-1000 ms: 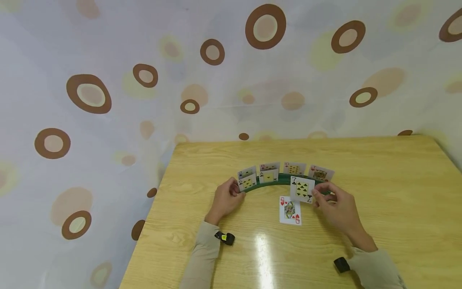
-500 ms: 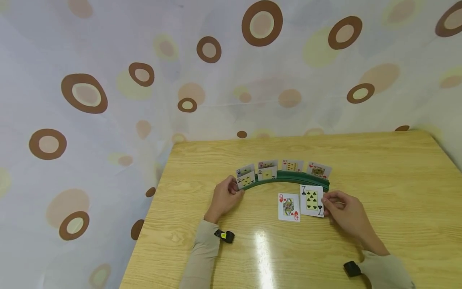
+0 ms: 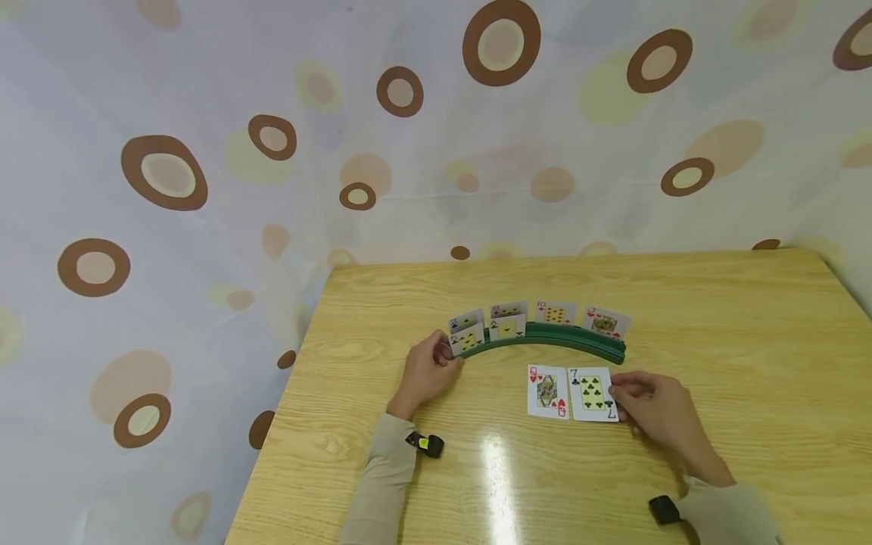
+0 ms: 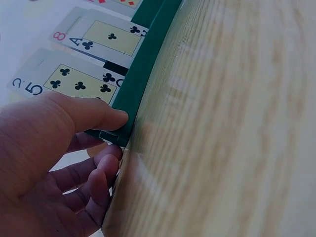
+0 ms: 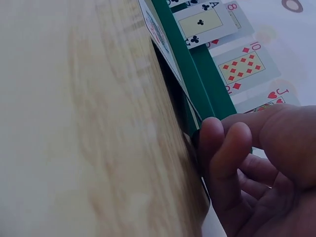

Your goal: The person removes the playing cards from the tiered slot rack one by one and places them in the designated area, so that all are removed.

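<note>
My right hand (image 3: 657, 409) pinches the right edge of a seven of clubs (image 3: 593, 395), which lies low over the table beside a queen of hearts (image 3: 547, 391). At the left end of a curved green card holder (image 3: 572, 338), my left hand (image 3: 426, 372) grips it, thumb on the front and fingers behind. A five of clubs (image 4: 81, 81) and an ace of clubs (image 3: 507, 328) stand in the holder's front row. Behind them a two and an eight are partly hidden. Farther right in the back row stand a ten of diamonds (image 5: 242, 69) and a jack of hearts (image 3: 605, 323).
The wooden table (image 3: 736, 341) extends on both sides of the holder. A wall covering (image 3: 436, 151) with brown and beige ovals rises behind and to the left. A black strap (image 3: 425, 445) sits at the left wrist, another black piece (image 3: 664, 509) at the right.
My right hand has brought the seven of clubs down and to the right, from in front of the holder and overlapping the queen to beside the queen. My left hand stays on the holder.
</note>
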`<state>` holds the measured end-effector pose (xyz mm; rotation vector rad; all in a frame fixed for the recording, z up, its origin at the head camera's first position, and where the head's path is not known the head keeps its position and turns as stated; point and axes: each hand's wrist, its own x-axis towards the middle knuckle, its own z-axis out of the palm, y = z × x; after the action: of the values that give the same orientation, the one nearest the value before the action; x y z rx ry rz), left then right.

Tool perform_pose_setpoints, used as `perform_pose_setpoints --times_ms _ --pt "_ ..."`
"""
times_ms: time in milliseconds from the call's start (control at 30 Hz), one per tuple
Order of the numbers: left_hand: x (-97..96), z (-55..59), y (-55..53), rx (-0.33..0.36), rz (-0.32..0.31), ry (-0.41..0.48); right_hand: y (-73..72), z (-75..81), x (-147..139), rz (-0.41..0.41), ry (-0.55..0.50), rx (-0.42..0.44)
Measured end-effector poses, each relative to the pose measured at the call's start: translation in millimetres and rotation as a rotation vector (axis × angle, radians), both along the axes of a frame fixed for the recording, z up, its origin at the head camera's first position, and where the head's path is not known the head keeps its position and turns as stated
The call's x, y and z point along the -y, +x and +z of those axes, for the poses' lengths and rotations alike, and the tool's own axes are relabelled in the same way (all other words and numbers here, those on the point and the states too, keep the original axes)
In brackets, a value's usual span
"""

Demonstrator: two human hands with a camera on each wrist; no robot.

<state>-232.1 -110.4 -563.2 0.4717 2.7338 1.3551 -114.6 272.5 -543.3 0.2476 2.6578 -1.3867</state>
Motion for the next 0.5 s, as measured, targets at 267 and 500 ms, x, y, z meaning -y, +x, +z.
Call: perform_pose_setpoints --times_ms 267,500 --pt "1.9 -5.8 3.2 0.002 -0.003 0.011 3.9 -2.4 7.2 0.005 0.021 -0.014" --pt "0.3 -1.8 -1.0 -0.017 -0.007 0.010 0.2 -0.8 8.5 -0.001 0.007 -0.033"
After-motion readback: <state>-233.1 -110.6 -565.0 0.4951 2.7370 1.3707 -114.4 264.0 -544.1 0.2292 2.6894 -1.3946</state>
